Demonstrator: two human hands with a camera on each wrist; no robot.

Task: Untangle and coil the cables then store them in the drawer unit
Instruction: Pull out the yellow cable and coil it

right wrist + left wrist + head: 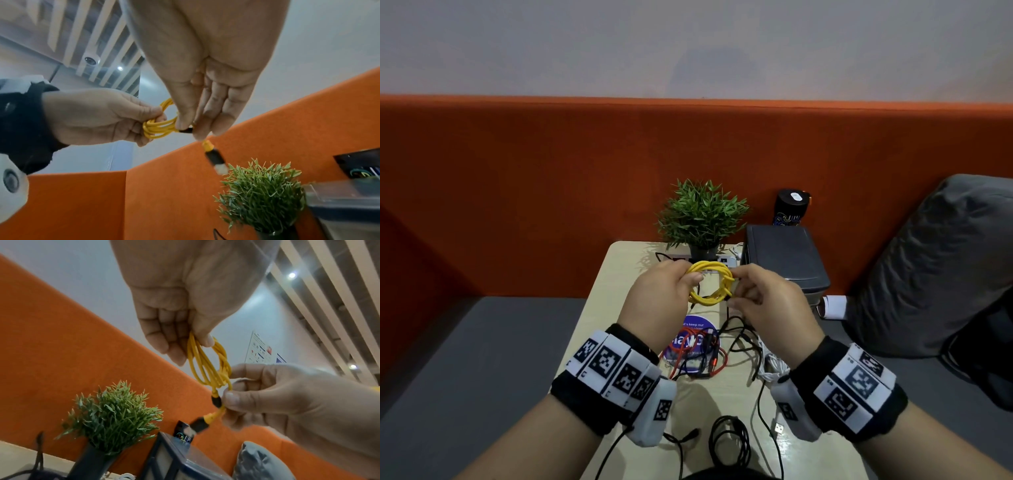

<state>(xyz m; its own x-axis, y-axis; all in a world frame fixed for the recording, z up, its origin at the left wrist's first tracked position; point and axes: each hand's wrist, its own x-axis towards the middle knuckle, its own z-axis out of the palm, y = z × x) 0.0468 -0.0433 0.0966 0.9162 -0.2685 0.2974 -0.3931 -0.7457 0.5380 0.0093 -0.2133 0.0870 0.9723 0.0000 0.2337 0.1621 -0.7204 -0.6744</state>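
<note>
A yellow cable (711,281) wound into a small coil hangs in the air above the table between both hands. My left hand (664,294) pinches the coil's (207,365) left side between thumb and fingers. My right hand (760,301) pinches the coil's (159,128) right side at its black collar, and the black USB plug (198,425) dangles below. The dark drawer unit (786,260) stands shut at the table's back right. A tangle of red cable (688,356), black cables (739,339) and a white cable (774,366) lies on the table under my hands.
A potted green plant (700,219) stands at the back of the small beige table (613,301), with a black can (792,207) behind the drawer unit. A coiled black cable (731,442) lies near the front edge. An orange partition (517,188) and a grey cushion (935,267) flank the table.
</note>
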